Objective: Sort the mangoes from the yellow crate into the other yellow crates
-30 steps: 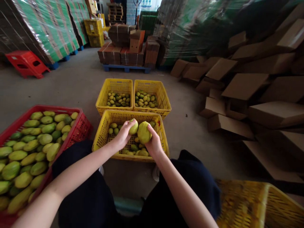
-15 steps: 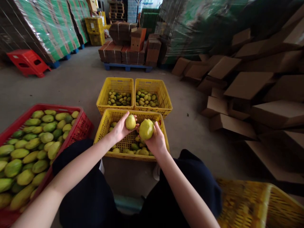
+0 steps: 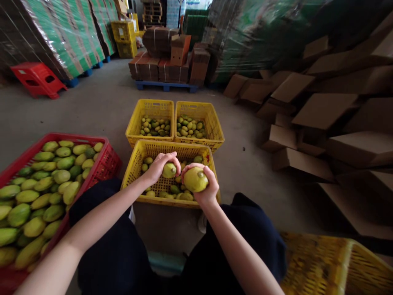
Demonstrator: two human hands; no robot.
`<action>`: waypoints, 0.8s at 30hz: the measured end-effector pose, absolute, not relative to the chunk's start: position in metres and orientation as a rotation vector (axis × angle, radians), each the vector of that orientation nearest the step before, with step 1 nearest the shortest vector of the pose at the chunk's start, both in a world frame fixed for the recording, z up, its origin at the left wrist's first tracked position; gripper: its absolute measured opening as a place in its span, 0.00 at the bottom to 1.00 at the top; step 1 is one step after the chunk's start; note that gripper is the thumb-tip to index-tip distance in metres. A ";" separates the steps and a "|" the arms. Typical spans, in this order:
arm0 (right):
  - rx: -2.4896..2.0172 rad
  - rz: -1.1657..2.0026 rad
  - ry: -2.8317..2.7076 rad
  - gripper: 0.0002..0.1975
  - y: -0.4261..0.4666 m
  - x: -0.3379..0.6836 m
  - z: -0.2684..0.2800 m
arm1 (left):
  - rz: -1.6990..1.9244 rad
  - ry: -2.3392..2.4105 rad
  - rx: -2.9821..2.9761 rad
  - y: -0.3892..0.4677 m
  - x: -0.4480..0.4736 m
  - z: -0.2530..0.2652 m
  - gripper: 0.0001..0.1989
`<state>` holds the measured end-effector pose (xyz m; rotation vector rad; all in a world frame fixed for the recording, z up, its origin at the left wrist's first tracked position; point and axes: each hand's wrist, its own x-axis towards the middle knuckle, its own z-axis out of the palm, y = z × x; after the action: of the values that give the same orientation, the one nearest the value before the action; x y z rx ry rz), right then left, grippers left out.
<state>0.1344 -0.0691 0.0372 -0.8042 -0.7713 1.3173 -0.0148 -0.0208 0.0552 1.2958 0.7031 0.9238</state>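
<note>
My left hand (image 3: 158,167) is closed over a smaller yellow-green lemon (image 3: 168,171), fingers curled across its top. In my right hand (image 3: 211,185) rests a larger lemon (image 3: 195,180), its stem end turned up towards me. Both hands are held above the near yellow crate (image 3: 172,144), which has more lemons (image 3: 175,189) lying along its bottom. To my left stands a red crate (image 3: 106,153) heaped with green and yellow lemons (image 3: 39,203).
Beyond the near crate are two yellow crates (image 3: 129,130) (image 3: 218,132) partly filled with lemons. Cardboard boxes (image 3: 325,110) pile up on the right. An upturned yellow crate (image 3: 316,262) is by my right leg; a red stool (image 3: 38,80) stands far left.
My left hand has turned over so its fingers now cover the lemon from above. My right hand has rotated its lemon, bringing the stem end into view, and moved slightly right and down.
</note>
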 end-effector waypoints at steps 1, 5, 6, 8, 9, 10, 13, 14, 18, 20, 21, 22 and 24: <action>-0.800 1.335 -0.748 0.17 -0.069 0.134 0.037 | 0.925 0.699 1.309 -0.021 -0.015 0.055 0.27; -0.780 1.481 -0.594 0.20 -0.064 0.133 0.039 | 0.904 0.705 1.250 -0.020 -0.014 0.054 0.27; -0.775 1.524 -0.549 0.21 -0.063 0.133 0.040 | 0.894 0.711 1.173 -0.019 -0.013 0.054 0.27; -0.758 1.599 -0.449 0.23 -0.060 0.133 0.040 | 0.893 0.731 0.912 -0.016 -0.012 0.054 0.26; -0.747 1.632 -0.392 0.24 -0.058 0.133 0.040 | 0.902 0.743 0.737 -0.015 -0.012 0.055 0.25; -0.734 1.662 -0.334 0.23 -0.057 0.134 0.039 | 0.921 0.756 0.551 -0.013 -0.012 0.055 0.23; -0.720 1.739 -0.184 0.17 -0.052 0.139 0.032 | 1.009 0.785 0.124 -0.008 -0.013 0.054 0.16; -0.728 1.763 -0.154 0.15 -0.050 0.140 0.028 | 1.031 0.794 0.055 -0.007 -0.013 0.054 0.15; -0.771 1.820 -0.101 0.15 -0.043 0.146 0.011 | 1.003 0.811 -0.005 -0.006 -0.014 0.052 0.16; -0.769 1.815 -0.063 0.16 -0.041 0.147 0.004 | 0.963 0.794 -0.006 -0.007 -0.015 0.051 0.19; -0.766 1.807 -0.055 0.17 -0.040 0.147 0.001 | 0.945 0.784 -0.007 -0.008 -0.015 0.050 0.20; -0.764 1.798 -0.064 0.17 -0.039 0.146 -0.001 | 0.929 0.774 -0.008 -0.008 -0.015 0.050 0.22; -0.770 1.777 -0.118 0.17 -0.039 0.146 -0.004 | 0.906 0.761 -0.011 -0.009 -0.016 0.050 0.24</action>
<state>0.1457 -0.0389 -0.0038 -0.7696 -0.1177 1.7770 -0.0156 -0.0092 0.0498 -0.0106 0.7611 0.9057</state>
